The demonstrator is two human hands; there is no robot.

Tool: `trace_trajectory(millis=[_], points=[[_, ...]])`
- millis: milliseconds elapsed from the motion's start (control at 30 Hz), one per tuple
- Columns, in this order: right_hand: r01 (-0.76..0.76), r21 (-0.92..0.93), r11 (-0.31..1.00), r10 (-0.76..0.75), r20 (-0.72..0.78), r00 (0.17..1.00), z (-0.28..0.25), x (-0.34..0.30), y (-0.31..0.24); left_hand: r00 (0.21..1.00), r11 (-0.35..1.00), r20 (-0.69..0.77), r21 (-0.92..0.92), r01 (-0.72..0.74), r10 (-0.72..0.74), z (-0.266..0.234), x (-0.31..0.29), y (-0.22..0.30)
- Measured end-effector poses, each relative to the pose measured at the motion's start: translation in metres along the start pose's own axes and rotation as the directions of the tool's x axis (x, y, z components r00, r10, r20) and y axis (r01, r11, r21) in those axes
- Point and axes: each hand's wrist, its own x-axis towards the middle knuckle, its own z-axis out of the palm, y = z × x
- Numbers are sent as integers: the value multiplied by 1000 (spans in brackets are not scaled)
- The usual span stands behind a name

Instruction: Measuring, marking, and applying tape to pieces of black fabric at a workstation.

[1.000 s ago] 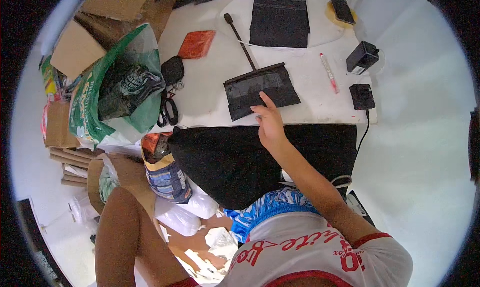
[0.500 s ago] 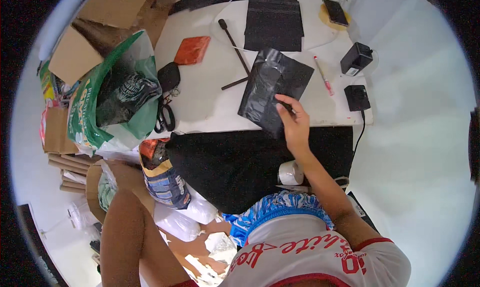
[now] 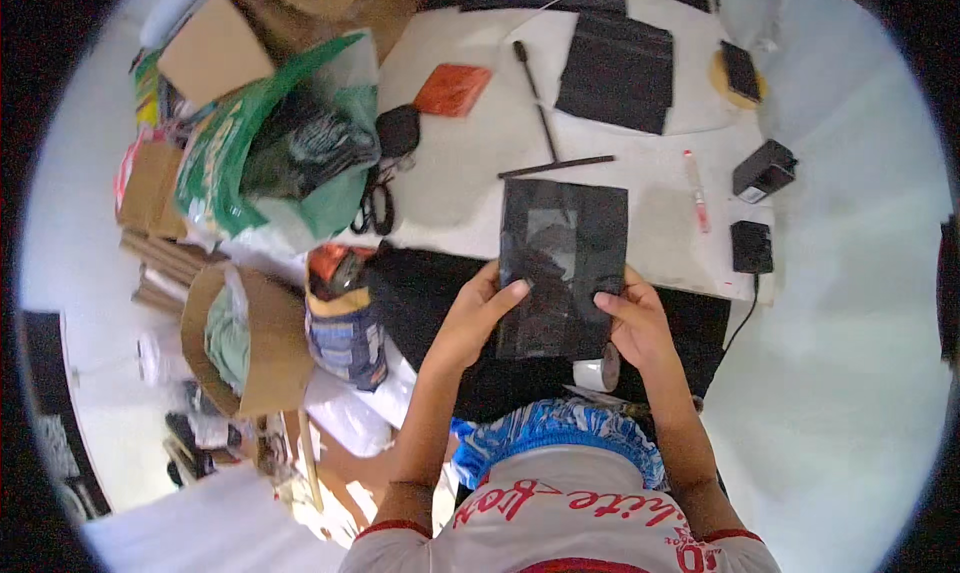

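A flat, shiny black plastic pouch [image 3: 563,308] with a paler rectangular patch is held up in front of me, over the near edge of the table. My left hand [image 3: 478,318] grips its left side, the thumb lying on the front face. On the opposite edge my right hand [image 3: 636,318] pinches it the same way, fingers mostly hidden behind. Just beyond the pouch's top lies a thin black T-shaped rod [image 3: 550,133]. Black cloth [image 3: 420,283] drapes below, and a white tape roll [image 3: 598,371] shows under the pouch near my right wrist.
On the white table [image 3: 460,193] lie a stack of black sheets [image 3: 617,71], an orange-red packet [image 3: 453,90], a red-and-white pen [image 3: 697,191], black adapters [image 3: 765,171], a phone [image 3: 739,70] and scissors [image 3: 377,205]. A green-and-white bag [image 3: 225,178] and cardboard box [image 3: 270,353] stand left.
My left hand has come in and taken hold of the pouch's left side. The pouch has turned from slanted to upright and come nearer me; my view has shifted.
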Motion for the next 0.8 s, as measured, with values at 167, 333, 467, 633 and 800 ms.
trace_trajectory(millis=[167,333,467,633,800], points=[[-323,68,944,318,72,945,9,9,57,942,967,-238,-153,204,-237,-45,-30,-32],[-470,-15,882,463,207,862,21,10,104,839,896,-400,-393,207,-369,-74,-72,-42],[-487,-121,865,502,187,844,41,19,110,865,931,-442,-359,71,-236,-89,-90,-57],[-460,-255,851,488,57,871,47,26,126,857,943,-461,-322,81,-231,-92,-89,-63],[-417,-322,850,445,15,896,52,30,126,855,942,-463,-324,83,-235,-95,-85,-69]])
